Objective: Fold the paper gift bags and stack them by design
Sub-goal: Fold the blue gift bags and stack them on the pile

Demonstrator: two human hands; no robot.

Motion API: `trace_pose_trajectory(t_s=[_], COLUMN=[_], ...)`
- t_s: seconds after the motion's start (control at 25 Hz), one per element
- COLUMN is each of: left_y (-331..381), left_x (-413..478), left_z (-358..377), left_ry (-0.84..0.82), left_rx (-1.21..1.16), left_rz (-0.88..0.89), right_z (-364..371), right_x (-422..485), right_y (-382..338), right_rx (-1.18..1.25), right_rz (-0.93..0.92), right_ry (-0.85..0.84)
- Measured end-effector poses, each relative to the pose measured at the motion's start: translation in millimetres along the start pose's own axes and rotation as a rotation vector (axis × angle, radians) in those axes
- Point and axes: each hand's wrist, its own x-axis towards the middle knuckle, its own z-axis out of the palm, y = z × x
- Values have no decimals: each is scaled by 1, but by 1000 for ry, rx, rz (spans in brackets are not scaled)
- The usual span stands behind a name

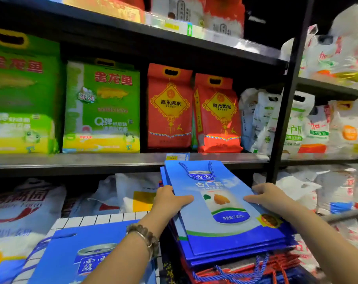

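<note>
A stack of flat folded blue gift bags (225,228) with a can design and blue rope handles lies in front of me, tilted toward the shelf. My left hand (171,199) grips the stack's left edge, thumb on top. On the right edge, my right hand (266,196) holds the stack the same way. Under the blue stack lie red bags with red and blue rope handles (256,269). Another blue bag of the same design (86,257) lies flat at lower left.
Black metal shelves (112,160) face me with green rice bags (101,107), red rice bags (170,107) and white sacks (297,124). A black upright post (284,103) stands at right. White tiled surface (104,219) shows beneath the lower-left bag.
</note>
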Motion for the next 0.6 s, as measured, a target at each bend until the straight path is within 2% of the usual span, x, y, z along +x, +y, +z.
trace_pose_trajectory(t_s=[0.16, 0.28, 0.4, 0.6], left_y=[-15, -17, -19, -17], left_x=[-1, -5, -6, -18], left_z=[7, 14, 21, 24], left_ry=[109, 36, 27, 8], left_rx=[-35, -325, -351, -545], left_rz=[-25, -142, -175, -170], right_z=[11, 14, 26, 36], right_x=[13, 18, 18, 17], right_y=[9, -3, -8, -1], right_rx=[-173, -125, -134, -128], right_rz=[-36, -28, 12, 24], right_ry=[-23, -53, -187, -206])
